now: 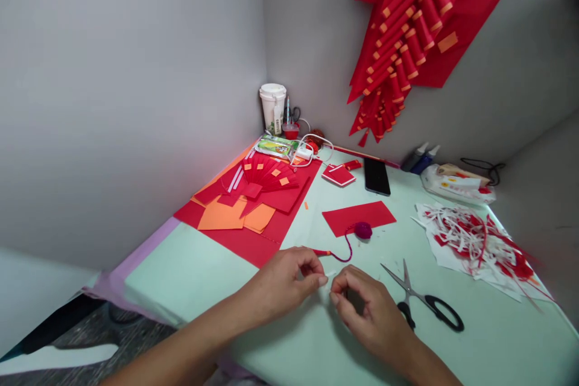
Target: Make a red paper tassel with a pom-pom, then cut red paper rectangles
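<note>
My left hand (289, 283) and my right hand (368, 307) meet over the pale green table (203, 271), fingers pinched together on a small pale scrap (330, 274) too tiny to name. A small red roll (321, 251) tied to a magenta cord (347, 247) lies just beyond my left fingers. The cord runs to a small magenta ball of thread (362, 230) on a red paper sheet (357, 217). Black-handled scissors (427, 300) lie shut just right of my right hand.
Red and orange paper stacks (246, 211) cover the left of the table. A phone (376, 176), glue bottles (420, 158), a cup (272, 107) and a charger (304, 152) sit at the back. Paper trimmings (474, 241) pile at the right. Red paper firecrackers (402, 42) hang on the wall.
</note>
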`<state>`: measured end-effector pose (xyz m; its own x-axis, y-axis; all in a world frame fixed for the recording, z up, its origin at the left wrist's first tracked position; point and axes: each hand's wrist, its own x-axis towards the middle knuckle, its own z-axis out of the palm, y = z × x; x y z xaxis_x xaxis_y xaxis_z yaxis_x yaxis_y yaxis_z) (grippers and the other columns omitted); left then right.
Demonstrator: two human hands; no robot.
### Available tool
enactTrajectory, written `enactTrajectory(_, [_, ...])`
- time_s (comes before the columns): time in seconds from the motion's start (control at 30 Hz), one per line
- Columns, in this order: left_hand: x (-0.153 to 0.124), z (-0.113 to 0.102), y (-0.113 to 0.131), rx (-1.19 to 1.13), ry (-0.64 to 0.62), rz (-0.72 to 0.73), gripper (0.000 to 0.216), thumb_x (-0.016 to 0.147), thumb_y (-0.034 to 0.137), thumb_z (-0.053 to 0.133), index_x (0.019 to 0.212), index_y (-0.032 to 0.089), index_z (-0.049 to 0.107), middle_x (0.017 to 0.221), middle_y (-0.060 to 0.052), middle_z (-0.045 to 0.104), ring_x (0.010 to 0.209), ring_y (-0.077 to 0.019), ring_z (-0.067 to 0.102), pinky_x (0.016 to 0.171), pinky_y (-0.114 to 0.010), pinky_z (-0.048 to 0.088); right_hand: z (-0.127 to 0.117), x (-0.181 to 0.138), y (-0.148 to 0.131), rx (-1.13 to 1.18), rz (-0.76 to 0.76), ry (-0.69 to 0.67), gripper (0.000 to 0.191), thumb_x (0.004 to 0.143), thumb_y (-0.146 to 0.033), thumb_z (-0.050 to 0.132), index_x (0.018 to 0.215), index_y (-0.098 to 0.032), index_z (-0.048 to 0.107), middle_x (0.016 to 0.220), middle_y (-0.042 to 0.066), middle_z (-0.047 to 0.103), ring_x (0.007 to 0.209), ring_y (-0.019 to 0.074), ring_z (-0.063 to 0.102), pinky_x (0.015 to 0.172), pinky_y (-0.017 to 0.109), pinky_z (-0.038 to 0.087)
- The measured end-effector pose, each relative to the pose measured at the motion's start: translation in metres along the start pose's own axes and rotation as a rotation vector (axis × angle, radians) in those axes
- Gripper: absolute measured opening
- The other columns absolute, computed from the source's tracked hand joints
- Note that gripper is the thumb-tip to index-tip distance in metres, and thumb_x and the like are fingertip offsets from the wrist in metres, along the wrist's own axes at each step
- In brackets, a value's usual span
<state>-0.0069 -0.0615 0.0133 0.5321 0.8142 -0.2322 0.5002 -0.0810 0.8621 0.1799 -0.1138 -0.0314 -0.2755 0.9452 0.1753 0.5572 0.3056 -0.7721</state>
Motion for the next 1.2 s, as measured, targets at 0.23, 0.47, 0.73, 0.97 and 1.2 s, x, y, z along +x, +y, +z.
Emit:
enactTrajectory(0.23, [-0.010,0.012,-0.007,-0.083,0.047,-0.061,0.015,0.082,0.032,0.054,0.078,0.018,0.059,0.069,0.002,0.056,0.064,-0.0129,0.045,0.057,-0.023,0.032,-0.008,-0.002,-0.003,0.037,0.024,-0.072,0.009,0.086,-0.017,0.050,0.083,-0.022,0.057,0.077,0.001,0.060,0.073,0.0172,0.058,0.069,0.030,0.047])
enactTrajectory(0.47, [-0.017,0.024,-0.018,-0.145,0.095,-0.131,0.019,0.083,0.035,0.053,0.075,0.018,0.056,0.063,0.004,0.047,0.058,-0.0115,0.040,0.056,-0.023,0.031,-0.038,-0.024,0.006,-0.195,0.042,-0.006,0.018,0.090,-0.028,0.050,0.103,-0.024,0.062,0.101,0.007,0.067,0.096,0.0227,0.061,0.084,0.036,0.048])
enactTrajectory(0.73, [-0.015,0.019,-0.019,-0.106,0.138,-0.153,0.021,0.083,0.037,0.051,0.072,0.019,0.052,0.063,0.004,0.047,0.058,-0.0122,0.040,0.056,-0.024,0.032,-0.064,-0.094,0.064,-0.802,0.371,0.165,0.041,0.087,-0.042,0.045,0.117,-0.017,0.059,0.109,0.017,0.065,0.098,0.0340,0.061,0.082,0.047,0.049])
enactTrajectory(0.97, [-0.019,0.024,-0.028,-0.035,0.127,-0.146,0.020,0.085,0.036,0.050,0.073,0.020,0.050,0.063,0.004,0.047,0.059,-0.0124,0.040,0.057,-0.025,0.031,-0.046,-0.101,0.062,-0.900,0.475,0.183,0.043,0.090,-0.039,0.043,0.120,-0.013,0.058,0.105,0.018,0.063,0.094,0.0340,0.062,0.078,0.046,0.051])
enactTrajectory(1.2, [-0.017,0.024,-0.027,-0.074,0.097,-0.147,0.020,0.087,0.036,0.049,0.075,0.020,0.049,0.064,0.005,0.043,0.061,-0.0122,0.039,0.057,-0.024,0.031,-0.052,-0.097,0.059,-0.909,0.552,0.194,0.040,0.090,-0.032,0.039,0.120,-0.016,0.059,0.097,0.015,0.065,0.084,0.0319,0.065,0.068,0.043,0.052])
